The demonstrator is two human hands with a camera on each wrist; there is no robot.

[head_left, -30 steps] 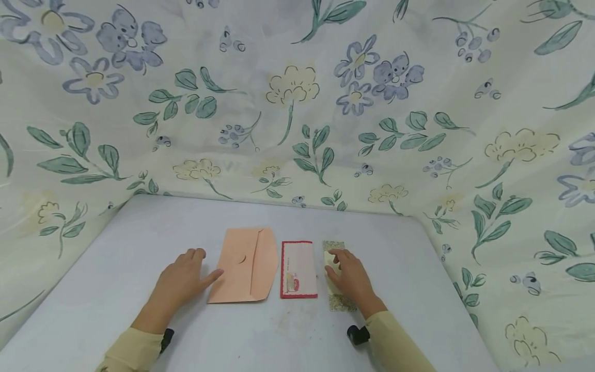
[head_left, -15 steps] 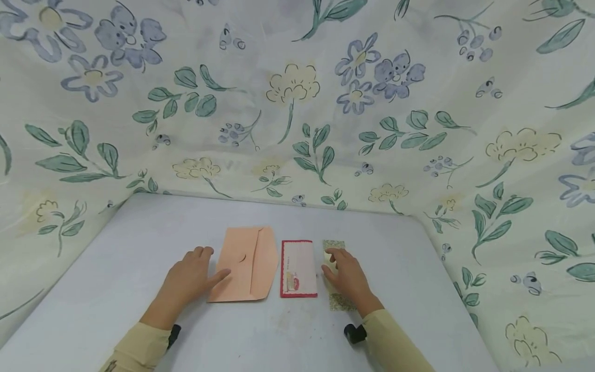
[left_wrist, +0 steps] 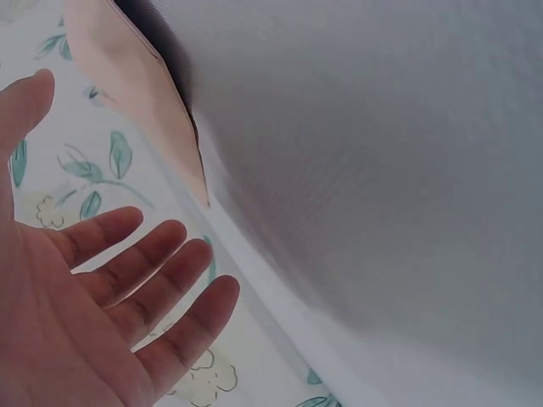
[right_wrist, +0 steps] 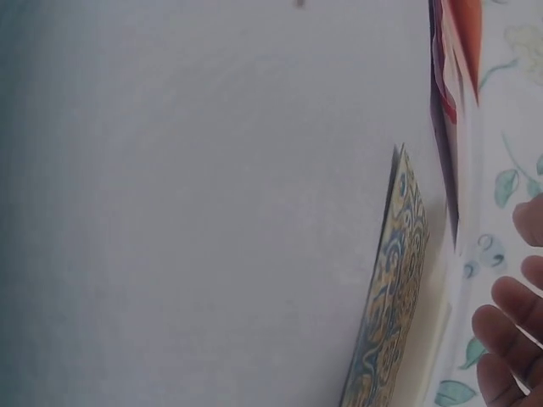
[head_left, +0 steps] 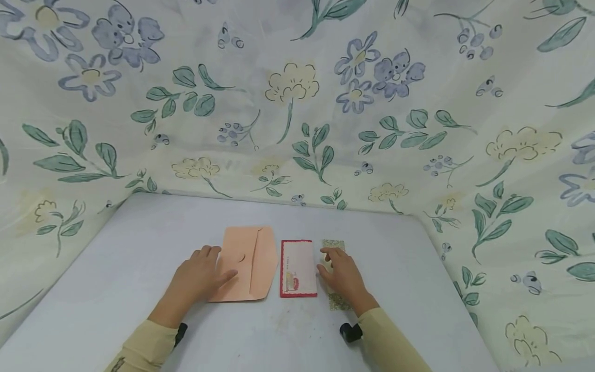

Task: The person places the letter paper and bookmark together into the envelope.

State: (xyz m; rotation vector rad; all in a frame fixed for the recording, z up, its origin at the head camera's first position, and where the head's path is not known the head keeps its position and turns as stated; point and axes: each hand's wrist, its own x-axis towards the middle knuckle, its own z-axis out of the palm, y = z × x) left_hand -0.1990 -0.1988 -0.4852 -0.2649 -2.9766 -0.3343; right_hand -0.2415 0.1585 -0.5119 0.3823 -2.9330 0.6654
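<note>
A peach envelope (head_left: 257, 266) lies on the white table with its flap opened out to the right. My left hand (head_left: 197, 279) hovers over the envelope's left edge, thumb across it in the head view; its fingers are spread and empty in the left wrist view. Beside the envelope lies a pale card with a red border (head_left: 299, 263) and a small picture at its lower end. A narrow, gold-and-green patterned paper piece (head_left: 335, 244) lies to the right. Over its middle is my right hand (head_left: 346, 279), fingers loosely bent and holding nothing, hiding part of it.
The white tabletop (head_left: 279, 341) carries faint smudges in front of the card. A floral cloth (head_left: 297, 119) hangs behind the table and along both sides. Black wrist-worn devices (head_left: 350, 332) sit at both sleeve cuffs.
My left hand has moved right, from beside the envelope to over its left part. My right hand has shifted slightly left toward the red-bordered card. The paper items have stayed in place.
</note>
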